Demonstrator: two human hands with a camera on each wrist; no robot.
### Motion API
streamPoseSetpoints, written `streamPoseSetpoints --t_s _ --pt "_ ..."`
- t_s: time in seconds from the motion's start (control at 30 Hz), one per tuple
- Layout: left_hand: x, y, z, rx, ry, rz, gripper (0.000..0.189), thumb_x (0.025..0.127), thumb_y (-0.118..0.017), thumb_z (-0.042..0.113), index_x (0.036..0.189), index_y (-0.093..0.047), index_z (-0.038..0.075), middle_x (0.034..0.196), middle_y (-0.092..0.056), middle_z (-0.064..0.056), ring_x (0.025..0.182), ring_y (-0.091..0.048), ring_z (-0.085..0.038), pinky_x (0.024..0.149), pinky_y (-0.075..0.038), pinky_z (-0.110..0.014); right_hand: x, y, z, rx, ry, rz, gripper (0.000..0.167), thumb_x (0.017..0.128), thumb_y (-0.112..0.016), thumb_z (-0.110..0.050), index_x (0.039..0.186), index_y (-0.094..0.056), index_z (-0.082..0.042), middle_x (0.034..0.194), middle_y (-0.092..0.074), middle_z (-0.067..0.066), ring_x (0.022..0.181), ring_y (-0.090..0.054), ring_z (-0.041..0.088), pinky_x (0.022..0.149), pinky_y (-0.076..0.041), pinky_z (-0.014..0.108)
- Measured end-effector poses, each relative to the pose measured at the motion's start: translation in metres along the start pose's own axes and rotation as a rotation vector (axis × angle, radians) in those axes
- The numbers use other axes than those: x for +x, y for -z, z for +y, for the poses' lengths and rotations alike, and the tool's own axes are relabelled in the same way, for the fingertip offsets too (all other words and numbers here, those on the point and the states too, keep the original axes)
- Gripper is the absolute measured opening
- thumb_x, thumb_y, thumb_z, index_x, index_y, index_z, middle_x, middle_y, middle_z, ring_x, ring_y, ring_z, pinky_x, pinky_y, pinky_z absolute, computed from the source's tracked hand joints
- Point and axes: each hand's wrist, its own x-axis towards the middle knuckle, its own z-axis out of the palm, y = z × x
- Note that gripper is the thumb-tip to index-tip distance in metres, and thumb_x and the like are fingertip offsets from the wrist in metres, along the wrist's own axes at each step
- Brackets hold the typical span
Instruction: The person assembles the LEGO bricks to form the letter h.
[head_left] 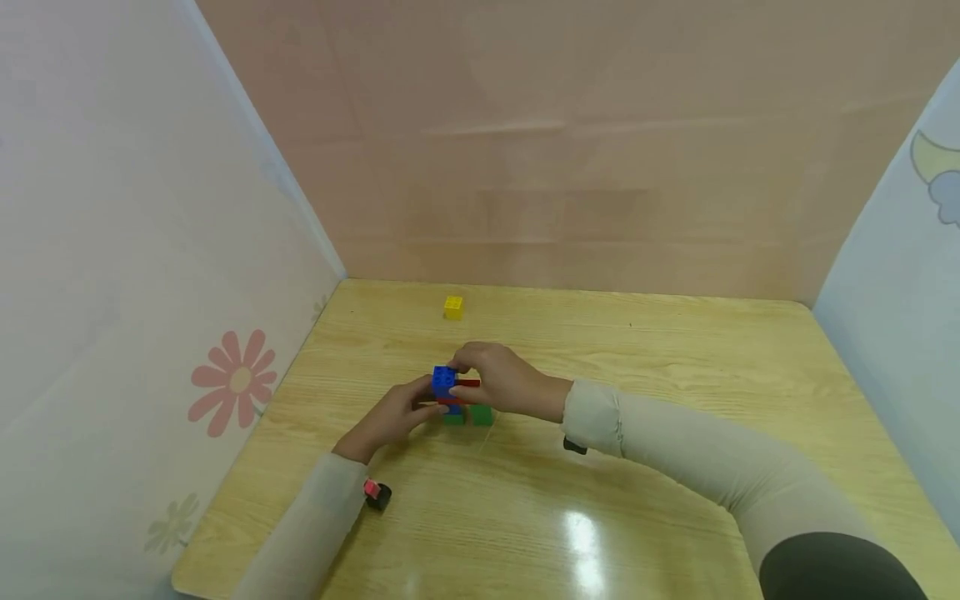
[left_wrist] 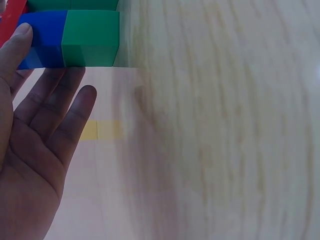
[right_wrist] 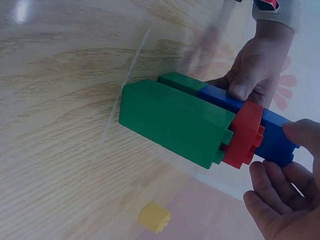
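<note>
A small stack of toy building bricks stands on the table between the two hands. At its base are green bricks, with a lower blue brick on one of them. A red brick lies across above these, and an upper blue brick tops the stack on the left side. My left hand holds the lower blue brick, thumb on the near face and fingers behind. With thumb and fingers, my right hand pinches the upper blue brick. Fingers partly hide the stack in the head view.
Farther back on the wooden table sits a yellow brick. A pale wall with flower prints borders the left, a brown panel the back, and another pale wall the right.
</note>
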Motion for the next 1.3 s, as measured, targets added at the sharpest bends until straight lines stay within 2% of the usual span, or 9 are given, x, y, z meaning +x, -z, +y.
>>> streamPoseSetpoints --t_s 0.23,0.4,0.57,0.93,1.13,1.3 --pt "0.0 -0.001 0.001 -0.011 -0.012 -0.009 0.043 0.098 -0.058 0.037 0.139 -0.049 0.031 0.133 -0.058 0.006 0.117 -0.059 -0.018 0.094 -0.051 -0.037 0.0 -0.001 0.001 0.034 0.0 -0.004 0.025 0.089 -0.073 -0.026 0.107 -0.068 -0.009 0.102 -0.066 0.004 0.095 -0.066 0.021 0.083 -0.056 0.034" --pt "0.001 0.0 0.002 -0.009 -0.02 -0.002 0.042 0.098 -0.058 0.034 0.139 -0.049 0.031 0.132 -0.058 0.006 0.116 -0.06 -0.018 0.094 -0.052 -0.038 0.0 -0.002 0.003 0.018 0.001 0.008 0.025 0.09 -0.073 -0.027 0.107 -0.067 -0.01 0.102 -0.066 0.003 0.095 -0.066 0.02 0.083 -0.055 0.031" --pt "0.002 -0.001 0.001 -0.023 0.006 -0.011 0.046 0.097 -0.059 0.037 0.141 -0.047 0.032 0.134 -0.058 0.004 0.118 -0.059 -0.021 0.094 -0.051 -0.039 -0.003 -0.004 0.005 0.021 -0.023 0.002 0.027 0.09 -0.072 -0.029 0.11 -0.066 -0.011 0.104 -0.066 0.002 0.097 -0.065 0.02 0.084 -0.054 0.028" --pt "0.004 0.002 0.008 -0.008 0.021 -0.017 0.043 0.096 -0.062 0.033 0.137 -0.05 0.032 0.13 -0.06 0.006 0.115 -0.06 -0.018 0.094 -0.051 -0.039 -0.005 -0.004 0.007 0.045 -0.029 0.005 0.028 0.09 -0.072 -0.029 0.111 -0.065 -0.012 0.105 -0.065 0.002 0.098 -0.065 0.021 0.086 -0.053 0.03" --pt "0.003 0.0 0.006 -0.043 0.027 -0.012 0.044 0.096 -0.063 0.03 0.138 -0.05 0.03 0.131 -0.059 0.003 0.117 -0.059 -0.021 0.096 -0.05 -0.042 -0.005 -0.005 0.009 0.063 -0.036 -0.003 0.029 0.089 -0.072 -0.032 0.111 -0.066 -0.013 0.105 -0.066 0.0 0.098 -0.065 0.02 0.087 -0.053 0.03" --pt "0.003 -0.001 0.004 -0.023 0.022 -0.017 0.044 0.096 -0.061 0.035 0.138 -0.049 0.033 0.132 -0.059 0.006 0.118 -0.059 -0.019 0.096 -0.05 -0.039 -0.006 -0.006 0.011 0.077 -0.026 0.008 0.03 0.089 -0.073 -0.033 0.111 -0.065 -0.014 0.105 -0.066 -0.001 0.097 -0.064 0.016 0.088 -0.054 0.033"
